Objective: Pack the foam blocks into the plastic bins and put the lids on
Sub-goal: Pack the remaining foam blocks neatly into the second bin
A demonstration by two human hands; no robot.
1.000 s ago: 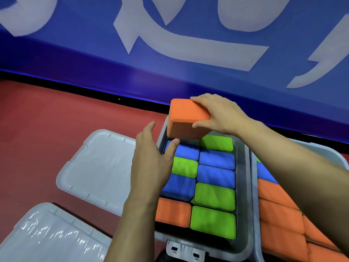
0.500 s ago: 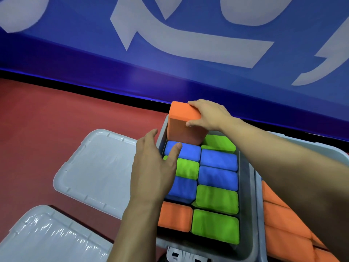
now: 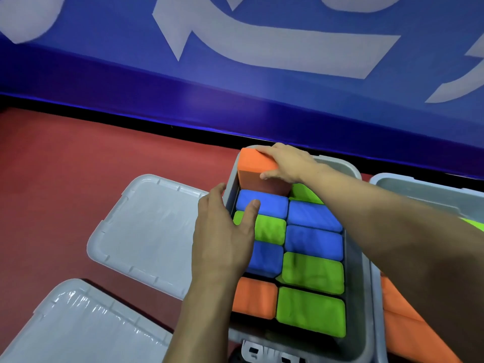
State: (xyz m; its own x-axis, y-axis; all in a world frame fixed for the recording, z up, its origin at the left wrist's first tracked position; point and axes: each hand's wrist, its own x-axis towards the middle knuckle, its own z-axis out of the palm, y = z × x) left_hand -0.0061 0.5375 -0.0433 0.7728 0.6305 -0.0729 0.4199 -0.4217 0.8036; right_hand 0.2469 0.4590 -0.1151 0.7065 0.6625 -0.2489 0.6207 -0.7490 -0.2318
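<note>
Red surface (image 3: 78,163) runs under a blue wall. Your right hand (image 3: 286,163) has its grip curled over an orange block (image 3: 255,162) standing at the far left corner of the grey bin (image 3: 357,305). Your left hand (image 3: 222,231) lies open, fingers straight, at the bin's left wall. Two lids (image 3: 146,226) lie left.
</note>
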